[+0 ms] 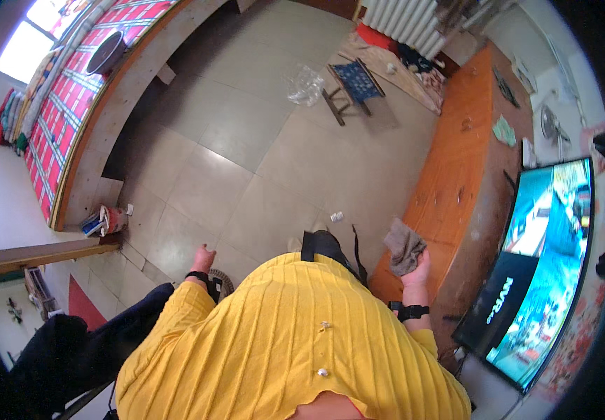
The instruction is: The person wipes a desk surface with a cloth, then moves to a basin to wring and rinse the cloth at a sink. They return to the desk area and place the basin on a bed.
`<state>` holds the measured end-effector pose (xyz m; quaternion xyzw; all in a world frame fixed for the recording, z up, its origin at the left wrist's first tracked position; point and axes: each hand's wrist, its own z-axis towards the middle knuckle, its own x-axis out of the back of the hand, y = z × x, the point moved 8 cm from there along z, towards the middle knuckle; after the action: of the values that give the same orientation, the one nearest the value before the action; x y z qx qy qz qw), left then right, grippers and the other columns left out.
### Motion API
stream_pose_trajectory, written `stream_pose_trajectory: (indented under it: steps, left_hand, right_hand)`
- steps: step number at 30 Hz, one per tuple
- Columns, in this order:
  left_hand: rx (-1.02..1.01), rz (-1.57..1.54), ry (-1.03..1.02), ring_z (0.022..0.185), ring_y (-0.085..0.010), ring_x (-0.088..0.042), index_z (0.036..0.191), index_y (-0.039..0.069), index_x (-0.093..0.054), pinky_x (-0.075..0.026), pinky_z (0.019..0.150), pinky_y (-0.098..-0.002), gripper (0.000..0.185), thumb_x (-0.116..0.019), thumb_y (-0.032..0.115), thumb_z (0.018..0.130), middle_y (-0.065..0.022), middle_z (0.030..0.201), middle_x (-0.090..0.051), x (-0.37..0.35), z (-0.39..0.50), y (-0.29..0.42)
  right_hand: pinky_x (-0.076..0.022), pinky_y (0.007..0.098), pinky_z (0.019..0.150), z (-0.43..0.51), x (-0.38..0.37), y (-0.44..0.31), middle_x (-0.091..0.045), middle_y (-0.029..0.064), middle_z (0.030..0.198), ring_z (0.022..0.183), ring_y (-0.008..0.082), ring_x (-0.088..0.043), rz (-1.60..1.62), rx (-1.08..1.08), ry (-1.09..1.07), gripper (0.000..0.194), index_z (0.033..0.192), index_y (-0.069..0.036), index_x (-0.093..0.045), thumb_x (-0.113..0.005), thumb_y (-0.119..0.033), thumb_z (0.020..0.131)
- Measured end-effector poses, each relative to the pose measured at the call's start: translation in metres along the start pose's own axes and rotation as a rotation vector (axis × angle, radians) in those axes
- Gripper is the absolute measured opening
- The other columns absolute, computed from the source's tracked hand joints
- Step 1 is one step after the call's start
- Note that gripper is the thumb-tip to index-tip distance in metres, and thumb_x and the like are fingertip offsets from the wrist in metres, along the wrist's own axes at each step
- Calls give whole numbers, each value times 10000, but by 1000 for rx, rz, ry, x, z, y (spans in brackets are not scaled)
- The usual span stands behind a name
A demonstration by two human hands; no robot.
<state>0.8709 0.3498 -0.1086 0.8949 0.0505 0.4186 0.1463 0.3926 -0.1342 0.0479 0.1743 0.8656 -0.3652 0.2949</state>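
My right hand (418, 269) grips a crumpled grey-brown cloth (405, 247), which is beside the front of a long orange-brown wooden cabinet (452, 173). A black strap circles that wrist. On the other side of my body, my left hand (205, 258) hangs low over the tiled floor (239, 199) with nothing seen in it. Its fingertips look slightly apart. Close by that hand is a round, patterned object (222, 282), partly hidden by my arm and yellow top.
A folding stool (356, 81) and clear plastic bag (304, 85) lie ahead. At left, a bed platform (63, 126) holds a dark basin (106, 53); a bin (113, 219) stands by its end. A monitor (536, 262) and green cloth (504, 130) are on the right.
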Motion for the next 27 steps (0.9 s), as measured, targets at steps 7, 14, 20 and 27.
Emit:
stream_pose_trajectory:
  steps: [7,14,20,27]
  left_hand:
    - [-135,-97,25,1104,-358,-539,1260,19,-488,-436,946,-408,567,-672,239,771,-220,1181,-570,51,71,67]
    - [61,-349,115,1060,-330,-578,1225,-9,-512,-468,900,-390,494,-606,239,808,-208,1161,-588,141,139,80]
    - [48,-617,187,1016,-303,-603,1217,-8,-518,-481,873,-371,450,-573,199,821,-196,1123,-609,160,148,98]
    - [325,-454,-102,1050,-353,-572,1163,-17,-564,-453,906,-412,484,-628,264,773,-222,1112,-606,124,171,-21]
  right_hand:
    - [-425,384,936,125,-109,-26,-587,82,1189,1074,263,-554,-157,-13,-118,493,1149,-61,-562,-357,-461,947]
    - [-435,402,935,313,-285,65,-572,71,1220,1084,254,-552,-464,-168,8,442,1200,-48,-541,-474,-389,928]
    - [-429,431,954,385,-520,222,-554,95,1239,1117,276,-533,-697,-446,-348,475,1242,-12,-503,-409,-376,951]
    - [-437,443,964,353,-791,435,-556,137,1215,1130,303,-527,-699,-682,-842,483,1225,8,-500,-321,-366,976]
